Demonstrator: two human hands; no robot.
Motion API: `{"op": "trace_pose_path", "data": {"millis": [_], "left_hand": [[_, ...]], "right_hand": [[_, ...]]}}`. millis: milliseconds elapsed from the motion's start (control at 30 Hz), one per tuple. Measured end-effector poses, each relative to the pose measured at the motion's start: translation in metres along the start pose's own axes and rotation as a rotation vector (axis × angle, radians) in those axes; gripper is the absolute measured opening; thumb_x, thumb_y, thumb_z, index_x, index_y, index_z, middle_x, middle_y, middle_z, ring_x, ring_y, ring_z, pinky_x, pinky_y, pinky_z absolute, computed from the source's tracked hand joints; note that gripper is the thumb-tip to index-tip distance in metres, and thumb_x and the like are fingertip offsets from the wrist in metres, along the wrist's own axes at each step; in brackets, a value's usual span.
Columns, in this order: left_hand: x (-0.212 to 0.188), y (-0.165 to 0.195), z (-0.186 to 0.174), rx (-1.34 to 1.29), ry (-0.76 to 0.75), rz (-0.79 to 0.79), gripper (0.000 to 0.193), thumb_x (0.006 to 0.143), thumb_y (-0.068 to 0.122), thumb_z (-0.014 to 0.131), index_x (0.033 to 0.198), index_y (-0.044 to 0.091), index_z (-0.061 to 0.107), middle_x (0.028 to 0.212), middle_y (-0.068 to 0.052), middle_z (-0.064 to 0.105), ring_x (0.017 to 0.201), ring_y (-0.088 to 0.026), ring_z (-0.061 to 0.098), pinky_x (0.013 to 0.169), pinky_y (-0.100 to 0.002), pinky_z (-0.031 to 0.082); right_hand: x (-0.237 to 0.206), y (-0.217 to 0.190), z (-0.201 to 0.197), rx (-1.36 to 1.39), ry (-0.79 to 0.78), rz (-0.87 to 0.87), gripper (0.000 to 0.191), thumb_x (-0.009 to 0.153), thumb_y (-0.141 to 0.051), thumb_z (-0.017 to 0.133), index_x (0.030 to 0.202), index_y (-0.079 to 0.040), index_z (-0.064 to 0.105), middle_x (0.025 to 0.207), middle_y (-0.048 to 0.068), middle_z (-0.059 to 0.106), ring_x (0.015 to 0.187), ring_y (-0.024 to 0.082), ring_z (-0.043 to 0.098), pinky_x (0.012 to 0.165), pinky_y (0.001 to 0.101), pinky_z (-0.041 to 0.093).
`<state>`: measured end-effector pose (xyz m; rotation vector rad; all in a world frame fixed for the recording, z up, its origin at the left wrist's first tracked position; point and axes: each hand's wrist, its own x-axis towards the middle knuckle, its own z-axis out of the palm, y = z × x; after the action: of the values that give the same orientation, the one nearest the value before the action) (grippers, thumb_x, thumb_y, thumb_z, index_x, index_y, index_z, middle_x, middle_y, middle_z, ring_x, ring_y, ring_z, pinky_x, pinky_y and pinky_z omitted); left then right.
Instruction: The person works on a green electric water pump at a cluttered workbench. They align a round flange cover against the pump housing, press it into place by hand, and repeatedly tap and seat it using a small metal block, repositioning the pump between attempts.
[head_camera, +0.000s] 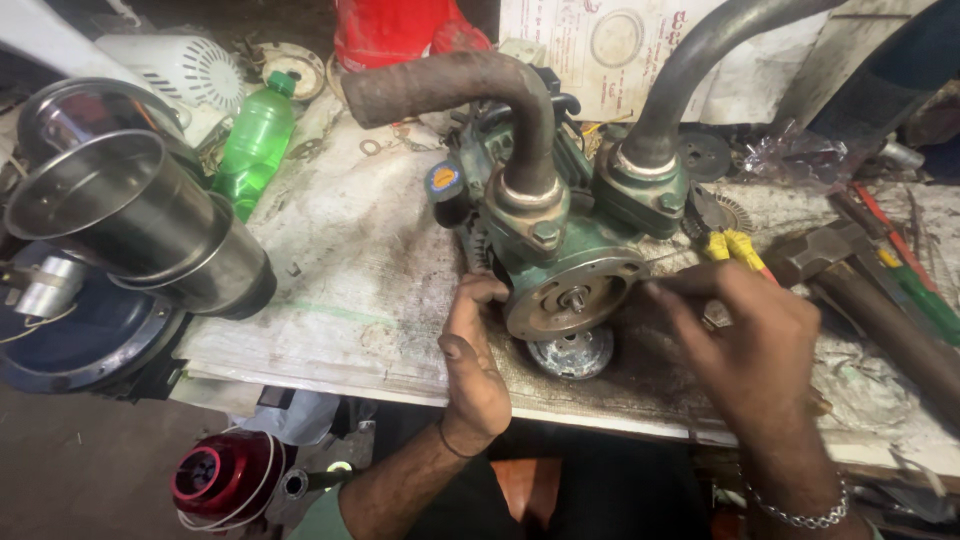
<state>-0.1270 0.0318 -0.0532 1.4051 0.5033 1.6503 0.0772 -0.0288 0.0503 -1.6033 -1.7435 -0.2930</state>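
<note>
Sitting upright on a dirty paper-covered workbench: a green, grimy water pump, round metal face plate turned toward the camera, small shaft stub showing at its centre. Rising from two flanged ports on top: two dark curved hose pipes, the left one bending leftward, the right one sweeping up to the right. Lying just beneath the plate: a small shiny disc.

Chipped green-painted cast-metal pump shows dull, greasy surfaces; its round bare-metal faceplate looks worn. Shiny steel cylindrical pots gleam smooth. Translucent green plastic bottle looks glossy.
</note>
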Motion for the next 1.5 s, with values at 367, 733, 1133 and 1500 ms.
{"op": "trace_pose_path", "data": {"millis": [367, 733, 1133, 1500], "left_hand": [[0.0, 0.001, 0.002, 0.007, 0.005, 0.0, 0.093, 0.104, 0.08, 0.015, 0.116, -0.005, 0.052, 0.122, -0.015, 0.05, 0.124, -0.026, 0.048, 0.117, -0.041, 0.034], [0.001, -0.001, 0.002, 0.013, 0.006, 0.03, 0.091, 0.106, 0.077, 0.016, 0.118, -0.006, 0.052, 0.121, -0.015, 0.05, 0.123, -0.026, 0.048, 0.117, -0.041, 0.034], [0.0, -0.003, 0.002, 0.02, 0.011, 0.041, 0.093, 0.105, 0.078, 0.015, 0.118, -0.006, 0.052, 0.122, -0.015, 0.05, 0.124, -0.026, 0.048, 0.118, -0.04, 0.034], [0.001, -0.004, 0.002, 0.029, -0.002, 0.045, 0.092, 0.105, 0.077, 0.014, 0.117, -0.005, 0.053, 0.122, -0.015, 0.05, 0.124, -0.026, 0.048, 0.117, -0.041, 0.035]], "right_hand": [[0.0, 0.009, 0.002, 0.009, -0.053, 0.057, 0.014, 0.086, -0.012, 0.085, 0.092, -0.006, 0.074, 0.086, 0.007, 0.076, 0.071, 0.015, 0.072, 0.063, 0.0304, 0.056], [0.001, 0.009, 0.0, 0.12, -0.069, -0.003, 0.014, 0.083, -0.011, 0.082, 0.092, -0.004, 0.074, 0.09, 0.007, 0.077, 0.077, 0.015, 0.074, 0.066, 0.0296, 0.058], [0.003, 0.015, 0.002, 0.117, -0.186, 0.103, 0.01, 0.082, -0.008, 0.082, 0.089, -0.005, 0.076, 0.09, 0.006, 0.08, 0.077, 0.013, 0.076, 0.067, 0.029, 0.062], [0.004, 0.012, 0.002, 0.074, -0.109, 0.113, 0.012, 0.084, -0.012, 0.083, 0.09, -0.005, 0.076, 0.086, 0.006, 0.078, 0.072, 0.015, 0.075, 0.064, 0.0296, 0.059]]}}
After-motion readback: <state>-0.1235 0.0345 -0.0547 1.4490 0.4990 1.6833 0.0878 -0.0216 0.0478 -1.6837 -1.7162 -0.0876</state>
